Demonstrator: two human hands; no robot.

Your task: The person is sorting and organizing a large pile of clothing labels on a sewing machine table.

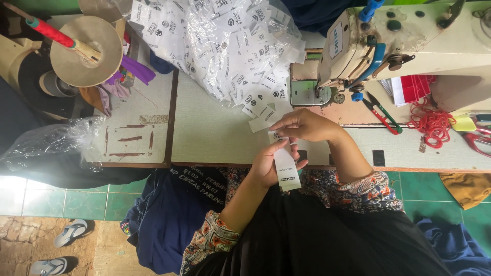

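At mid-frame the left hand (266, 166) pinched a white label strip (285, 166), its long axis running up-down; the right hand (302, 125) gripped the strip's top end, just below the label pile (230, 46) on the surface (215, 128)

**Sewing desk and its load**

The pale desk (215, 128) carries a cream sewing machine (409, 41) at the right. A clear bag of white woven labels (230, 46) spills across its middle. Red-handled thread snips (381, 115) and a tangle of red cord (432, 125) lie near the machine. A cardboard spool disc (87, 51) sits at the left, beside purple cloth (135, 69).
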